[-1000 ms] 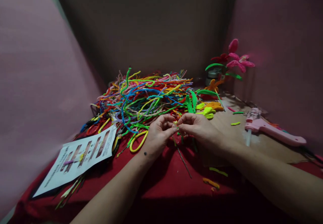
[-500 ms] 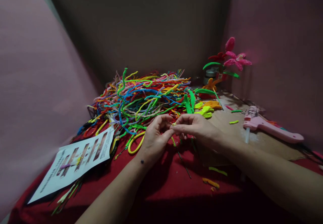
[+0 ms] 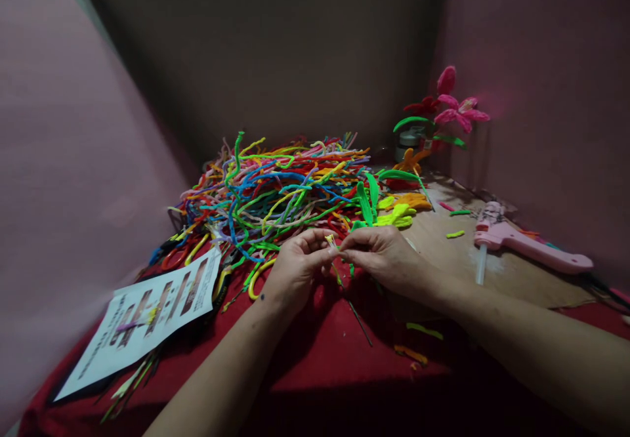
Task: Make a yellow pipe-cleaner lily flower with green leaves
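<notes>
Closed at the tips, the thumb and fingers of the left hand (image 3: 296, 260) pinch a small yellow-tipped bundle (image 3: 331, 241), its pale strands poking up out of the grip. The right hand (image 3: 386, 253) meets it there, thumb and forefinger at the bundle's lower end; from where I stand I cannot tell whether they are closed on it too. Both hands are above a red cloth (image 3: 335, 378).

Just below the grip a thin dark stem (image 3: 361, 323) slants across the cloth, and farther to the right of that lie a yellow-green scrap (image 3: 424, 331) and an orange scrap (image 3: 411, 355). Straight beyond the grip rises a tangled heap of fuzzy stems (image 3: 290, 191) in many colours. Beyond the right hand are green leaves (image 3: 365, 204), with yellow petals (image 3: 398, 215) beside them and orange petals (image 3: 413, 201) behind those.

Well to the right of the grip, a pink glue gun (image 3: 536, 248) rests on a brown board (image 3: 443, 253), nozzle toward the hands. Past the board's far side, a pink flower (image 3: 462, 112) stands up near the wall. Left of the grip I see a yellow handle loop (image 3: 253, 285) and, farther out, a printed sheet (image 3: 111, 345).
</notes>
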`<state>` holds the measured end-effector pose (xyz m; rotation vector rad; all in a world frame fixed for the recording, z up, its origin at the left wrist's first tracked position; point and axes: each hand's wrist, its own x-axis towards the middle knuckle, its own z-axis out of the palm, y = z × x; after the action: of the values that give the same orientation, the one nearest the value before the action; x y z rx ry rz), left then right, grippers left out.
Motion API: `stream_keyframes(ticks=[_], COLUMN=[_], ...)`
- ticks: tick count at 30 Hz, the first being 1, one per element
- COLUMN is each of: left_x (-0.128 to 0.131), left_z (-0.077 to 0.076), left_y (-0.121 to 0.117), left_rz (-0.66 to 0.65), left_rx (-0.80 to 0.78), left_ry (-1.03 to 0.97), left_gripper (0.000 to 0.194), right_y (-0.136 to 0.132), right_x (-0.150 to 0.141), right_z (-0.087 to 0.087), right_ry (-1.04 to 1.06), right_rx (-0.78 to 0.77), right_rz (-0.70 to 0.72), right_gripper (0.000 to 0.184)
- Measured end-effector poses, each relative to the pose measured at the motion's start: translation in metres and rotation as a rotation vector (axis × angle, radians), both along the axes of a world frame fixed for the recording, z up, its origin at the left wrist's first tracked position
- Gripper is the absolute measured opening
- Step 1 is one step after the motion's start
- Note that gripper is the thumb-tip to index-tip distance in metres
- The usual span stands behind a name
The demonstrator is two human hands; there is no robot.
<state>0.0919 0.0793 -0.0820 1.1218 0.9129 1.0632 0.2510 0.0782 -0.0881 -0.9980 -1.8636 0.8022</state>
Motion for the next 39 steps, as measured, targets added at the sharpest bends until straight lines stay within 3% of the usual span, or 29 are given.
stream_keyframes(ticks=[7,15,18,24,30,34,39], left_x=[-0.006,-0.005,-0.002,0.002,0.006,0.007,0.005], left_z=[0.000,-0.002,-0.001,0.001,0.003,0.003,0.003], left_y=[0.004,0.002,-0.001,-0.007,-0.008,-0.007,-0.006], left_rz=[-0.181,-0.139,-0.120,0.001,0.059,0.052,0.036], left_rx=[-0.140,-0.162,-0.091,0.030,0.045,0.026,-0.023], left_ry=[-0.115,-0.116,0.006,0.273,0.289,0.243,0.159], left_gripper=[0.018,0.022,0.019,0.022,0.018,0.016,0.014], right_y=[-0.001,-0.001,-0.001,-0.003,-0.004,-0.003,0.002], right_x=[0.000,0.000,0.000,0.000,-0.001,-0.001,0.001], right_z=[0.007,0.010,0.008,0.002,0.004,0.006,0.004], right_ry=[0.137,0.355,0.284,-0.009,-0.052,0.024,0.295], right_rx=[-0.170,-0.483,-0.393,-0.072,-0.046,-0.182,-0.520], right_rz=[0.044,0.094,0.032,-0.059,-0.114,-0.082,0.056], right_gripper=[0.010,0.008,0.008,0.015,0.014,0.012,0.009])
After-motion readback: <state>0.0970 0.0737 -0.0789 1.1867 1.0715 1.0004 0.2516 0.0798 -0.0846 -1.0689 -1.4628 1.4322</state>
